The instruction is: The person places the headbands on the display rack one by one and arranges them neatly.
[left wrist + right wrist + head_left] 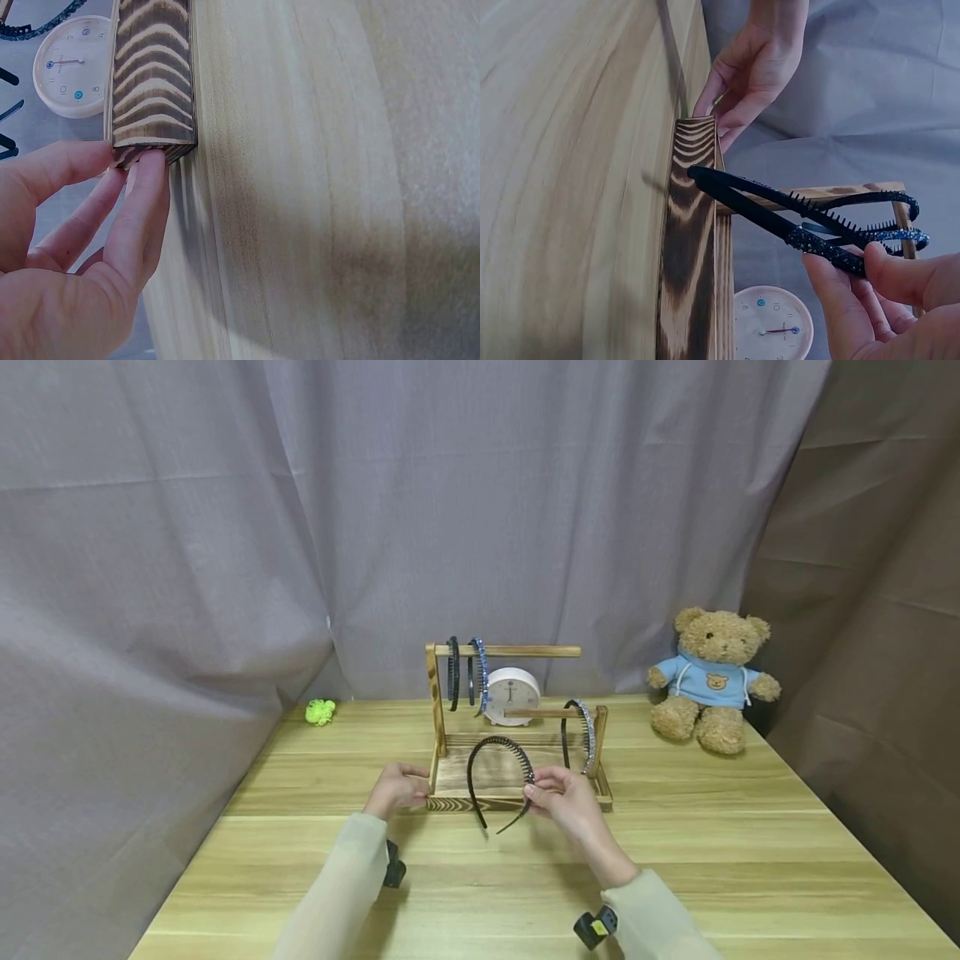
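Note:
A black toothed headband (521, 754) with a sparkly side is pinched between thumb and fingers of my right hand (566, 797). It is held arch up, with its tips downward, in front of a wooden headband rack (457, 805). My left hand (399, 787) holds the rack's front left corner, fingertips at the end of the base (154, 112). On the upper bar hang a black headband (453, 675) and a blue sparkly headband (482, 677). A silver sparkly headband (589, 739) hangs on the lower right bar.
A round white clock (528, 693) stands behind the rack. The teddy bear (716, 681) in a blue hoodie sits at the back right of the wooden table (750, 860). A small yellow-green object (320, 712) lies at the back left. Grey curtain (450, 527) hangs behind.

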{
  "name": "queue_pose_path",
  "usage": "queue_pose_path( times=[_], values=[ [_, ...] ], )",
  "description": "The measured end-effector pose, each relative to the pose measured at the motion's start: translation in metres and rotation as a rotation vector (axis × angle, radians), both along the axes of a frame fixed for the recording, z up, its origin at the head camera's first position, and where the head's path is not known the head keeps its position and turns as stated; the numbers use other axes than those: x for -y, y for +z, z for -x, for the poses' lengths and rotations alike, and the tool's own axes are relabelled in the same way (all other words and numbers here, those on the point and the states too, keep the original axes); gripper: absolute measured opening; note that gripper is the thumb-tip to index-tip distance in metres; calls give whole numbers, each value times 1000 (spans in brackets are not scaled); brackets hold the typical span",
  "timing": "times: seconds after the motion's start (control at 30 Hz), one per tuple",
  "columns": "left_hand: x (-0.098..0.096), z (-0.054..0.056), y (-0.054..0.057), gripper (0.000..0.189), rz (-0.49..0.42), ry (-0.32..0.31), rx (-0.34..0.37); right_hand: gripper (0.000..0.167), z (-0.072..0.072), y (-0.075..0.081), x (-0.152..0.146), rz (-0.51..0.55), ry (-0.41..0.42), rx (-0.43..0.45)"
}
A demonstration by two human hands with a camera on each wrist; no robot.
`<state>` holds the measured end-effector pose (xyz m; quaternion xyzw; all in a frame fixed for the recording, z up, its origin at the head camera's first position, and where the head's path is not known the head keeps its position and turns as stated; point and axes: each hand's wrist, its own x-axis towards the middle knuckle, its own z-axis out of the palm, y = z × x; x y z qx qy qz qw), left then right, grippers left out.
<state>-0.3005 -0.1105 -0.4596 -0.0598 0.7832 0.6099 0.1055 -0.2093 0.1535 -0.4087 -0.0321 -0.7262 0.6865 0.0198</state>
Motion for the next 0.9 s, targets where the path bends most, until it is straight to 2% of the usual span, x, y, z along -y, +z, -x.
queue_pose_path(
  times=[0.9],
  values=[
    [-2,-3,3,31,35,-2,0,25,24,2,0,-31,-107,-65]
  ],
)
